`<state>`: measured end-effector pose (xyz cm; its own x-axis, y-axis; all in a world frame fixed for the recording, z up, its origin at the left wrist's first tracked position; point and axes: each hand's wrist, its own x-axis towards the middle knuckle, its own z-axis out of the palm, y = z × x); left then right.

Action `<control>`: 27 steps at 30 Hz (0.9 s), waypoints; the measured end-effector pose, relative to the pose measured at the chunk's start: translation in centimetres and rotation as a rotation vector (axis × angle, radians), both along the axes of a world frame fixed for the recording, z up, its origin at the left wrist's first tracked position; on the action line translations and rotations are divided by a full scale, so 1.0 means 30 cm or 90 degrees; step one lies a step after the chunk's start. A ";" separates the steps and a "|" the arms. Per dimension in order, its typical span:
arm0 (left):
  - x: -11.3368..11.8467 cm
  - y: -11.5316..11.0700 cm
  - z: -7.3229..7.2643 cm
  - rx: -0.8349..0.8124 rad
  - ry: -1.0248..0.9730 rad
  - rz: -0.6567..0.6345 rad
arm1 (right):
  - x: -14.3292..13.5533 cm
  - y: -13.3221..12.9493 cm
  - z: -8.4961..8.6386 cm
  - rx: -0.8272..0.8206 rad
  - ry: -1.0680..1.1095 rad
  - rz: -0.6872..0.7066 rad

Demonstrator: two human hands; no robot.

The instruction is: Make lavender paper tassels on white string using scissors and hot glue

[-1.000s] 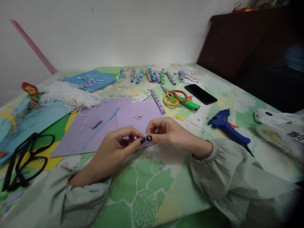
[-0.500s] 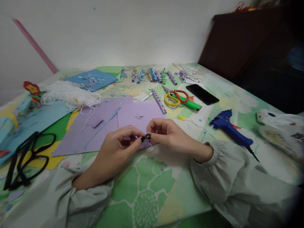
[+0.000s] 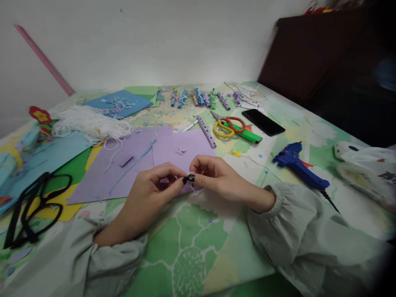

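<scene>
My left hand (image 3: 154,194) and my right hand (image 3: 218,177) meet fingertip to fingertip over the near edge of the purple sheets (image 3: 136,165). Both pinch a thin white string (image 3: 192,186); a small loop of it shows by the right thumb, and part hangs below. Any knot between the fingers is too small to make out. Beyond the hands lies a purple paper tube with holes (image 3: 206,131). A thin blue strip (image 3: 133,166) and a small dark purple piece (image 3: 126,161) rest on the left sheet.
Scissors (image 3: 227,127) lie on a green cutter (image 3: 247,135) near a black phone (image 3: 262,122). At right is a blue glue gun (image 3: 300,167). White string (image 3: 89,123) is heaped at left, above black glasses (image 3: 37,206). Several decorated tubes (image 3: 199,97) line the back.
The hands stay pinched together on the string, with the fingertips shifted very slightly left. The whole view has also drifted a little. Nothing else has visibly moved.
</scene>
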<state>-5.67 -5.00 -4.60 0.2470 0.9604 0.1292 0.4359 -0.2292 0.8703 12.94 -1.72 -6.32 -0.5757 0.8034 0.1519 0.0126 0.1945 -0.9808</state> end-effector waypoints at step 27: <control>0.031 -0.037 -0.020 0.311 0.165 0.009 | -0.025 -0.044 -0.008 0.226 -0.109 -0.126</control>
